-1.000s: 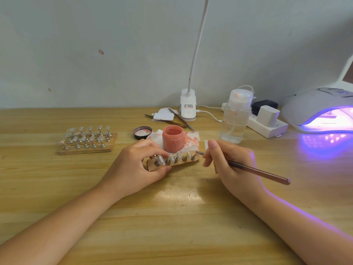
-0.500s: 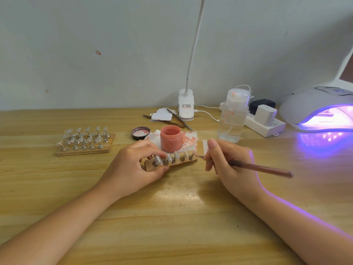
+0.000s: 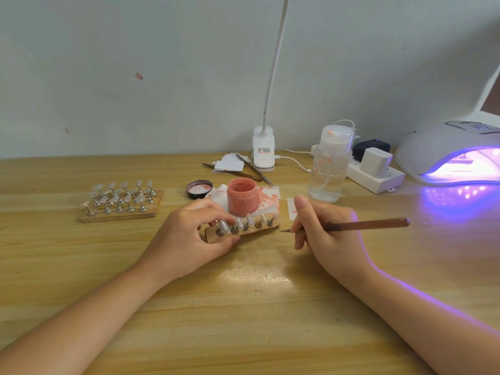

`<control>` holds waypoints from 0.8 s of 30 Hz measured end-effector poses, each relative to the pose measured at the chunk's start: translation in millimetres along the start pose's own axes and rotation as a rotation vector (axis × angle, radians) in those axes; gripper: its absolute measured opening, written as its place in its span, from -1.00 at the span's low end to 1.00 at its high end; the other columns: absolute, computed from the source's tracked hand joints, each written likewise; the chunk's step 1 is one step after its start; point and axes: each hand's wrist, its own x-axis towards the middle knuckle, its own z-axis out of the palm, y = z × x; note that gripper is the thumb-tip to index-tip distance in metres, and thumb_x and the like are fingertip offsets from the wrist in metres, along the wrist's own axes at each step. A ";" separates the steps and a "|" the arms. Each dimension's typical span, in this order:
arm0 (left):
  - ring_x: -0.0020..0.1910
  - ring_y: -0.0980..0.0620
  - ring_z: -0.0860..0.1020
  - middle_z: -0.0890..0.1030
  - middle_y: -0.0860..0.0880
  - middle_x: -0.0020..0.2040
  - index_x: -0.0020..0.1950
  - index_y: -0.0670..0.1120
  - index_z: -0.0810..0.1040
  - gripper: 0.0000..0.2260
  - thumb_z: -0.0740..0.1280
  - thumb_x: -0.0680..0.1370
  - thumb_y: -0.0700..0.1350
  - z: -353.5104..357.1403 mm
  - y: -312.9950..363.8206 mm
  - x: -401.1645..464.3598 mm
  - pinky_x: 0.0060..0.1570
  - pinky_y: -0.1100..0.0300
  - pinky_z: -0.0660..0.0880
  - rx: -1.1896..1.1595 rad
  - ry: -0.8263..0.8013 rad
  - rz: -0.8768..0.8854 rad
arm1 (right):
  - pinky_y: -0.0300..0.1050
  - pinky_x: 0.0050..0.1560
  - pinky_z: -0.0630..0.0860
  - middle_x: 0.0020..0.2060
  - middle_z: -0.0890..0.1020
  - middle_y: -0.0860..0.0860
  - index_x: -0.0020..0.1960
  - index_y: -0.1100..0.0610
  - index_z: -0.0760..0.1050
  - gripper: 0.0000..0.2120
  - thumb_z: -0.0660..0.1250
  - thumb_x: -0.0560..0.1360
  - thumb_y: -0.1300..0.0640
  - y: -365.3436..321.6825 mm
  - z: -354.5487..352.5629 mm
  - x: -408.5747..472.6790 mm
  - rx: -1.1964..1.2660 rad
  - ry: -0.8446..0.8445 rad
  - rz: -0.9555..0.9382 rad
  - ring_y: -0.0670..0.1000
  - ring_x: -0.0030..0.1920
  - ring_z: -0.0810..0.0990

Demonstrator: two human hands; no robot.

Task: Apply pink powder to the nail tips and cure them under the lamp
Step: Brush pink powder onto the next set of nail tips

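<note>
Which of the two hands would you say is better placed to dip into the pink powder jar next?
Right. The right hand already holds the brush, tip free beside the open jar; the left hand grips the nail-tip holder.

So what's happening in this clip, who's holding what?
A person is doing nail tips at a wooden table. The left hand grips a small wooden strip carrying a row of clear nail tips. The right hand holds a thin brush, its tip just right of the strip. An open jar of pink powder stands behind the strip, and the curing lamp glows purple at the right.
</note>
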 end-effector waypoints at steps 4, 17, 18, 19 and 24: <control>-0.22 0.33 0.46 0.55 0.16 -0.21 -0.12 0.08 0.58 -0.68 0.55 0.27 -0.23 0.1 -1.6 -0.6 -0.26 0.52 0.29 0.002 0.001 -0.013 | -0.34 -0.37 0.40 -0.48 0.56 -0.10 -0.34 0.18 0.54 -0.61 0.23 0.53 -0.04 -1.9 0.7 2.1 -0.009 -0.014 -0.009 -0.18 -0.45 0.51; -0.21 0.36 0.46 0.55 0.15 -0.21 -0.12 0.09 0.57 -0.70 0.55 0.27 -0.19 -0.1 -0.5 -0.5 -0.24 0.54 0.28 -0.001 0.007 -0.009 | -0.37 -0.41 0.36 -0.55 0.55 0.05 -0.41 0.18 0.49 -0.57 0.21 0.53 -0.05 0.0 0.2 1.2 0.006 0.006 0.007 -0.17 -0.53 0.47; -0.21 0.36 0.45 0.55 0.15 -0.21 -0.12 0.09 0.57 -0.70 0.54 0.27 -0.20 -0.2 -0.4 -0.5 -0.24 0.54 0.28 0.001 0.005 -0.005 | -0.36 -0.41 0.37 -0.54 0.55 0.03 -0.40 0.20 0.50 -0.57 0.22 0.54 -0.04 0.4 -0.1 1.1 0.009 0.011 -0.005 -0.17 -0.52 0.47; -0.21 0.37 0.45 0.54 0.15 -0.21 -0.12 0.09 0.57 -0.70 0.54 0.27 -0.20 -0.3 -0.2 -0.5 -0.23 0.55 0.28 0.003 0.003 -0.003 | -0.35 -0.39 0.38 -0.51 0.57 0.01 -0.38 0.21 0.51 -0.57 0.22 0.55 -0.03 0.5 0.0 1.5 0.003 0.011 -0.009 -0.18 -0.49 0.48; -0.20 0.38 0.45 0.54 0.18 -0.21 -0.12 0.09 0.57 -0.67 0.55 0.26 -0.24 -0.4 0.5 -0.1 -0.22 0.56 0.28 0.007 -0.005 -0.018 | -0.33 -0.38 0.38 -0.56 0.53 0.01 -0.42 0.12 0.48 -0.58 0.16 0.53 -0.04 -1.0 1.4 2.9 0.013 -0.014 0.064 -0.14 -0.51 0.47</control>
